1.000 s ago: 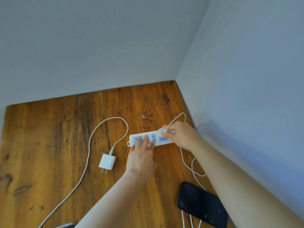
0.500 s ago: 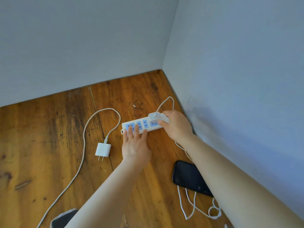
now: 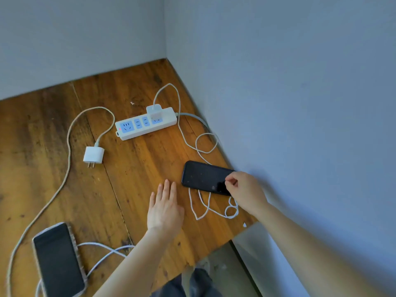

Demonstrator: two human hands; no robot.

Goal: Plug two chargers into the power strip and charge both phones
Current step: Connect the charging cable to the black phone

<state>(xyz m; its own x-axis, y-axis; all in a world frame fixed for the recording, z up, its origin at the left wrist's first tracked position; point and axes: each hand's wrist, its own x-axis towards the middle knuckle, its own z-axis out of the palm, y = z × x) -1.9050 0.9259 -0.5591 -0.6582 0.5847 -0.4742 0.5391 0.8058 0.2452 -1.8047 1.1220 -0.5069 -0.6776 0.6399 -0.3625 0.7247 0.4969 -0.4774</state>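
Note:
A white power strip (image 3: 145, 123) lies near the table's far corner, its red light on. One white charger (image 3: 154, 112) is plugged into its right socket, and its thin cable (image 3: 202, 211) loops down past a black phone (image 3: 203, 176). My right hand (image 3: 246, 190) is over that phone's right end with thumb and forefinger pinched; what they hold is hidden. My left hand (image 3: 165, 207) rests flat and empty on the wood, left of the phone. A second charger (image 3: 93, 155) lies unplugged, prongs toward me. A second phone (image 3: 57, 260) lies at the lower left.
Grey walls (image 3: 278, 103) close in the wooden table (image 3: 132, 179) at the back and right. The table's front edge (image 3: 214, 249) runs by my right forearm, with floor below. A thick cable (image 3: 68, 151) curves along the left side. The strip's cord (image 3: 199, 119) runs toward the right wall.
Both hands have left the power strip and come toward me. The right hand let go of the plugged-in charger and is now at the black phone. The view tilted down.

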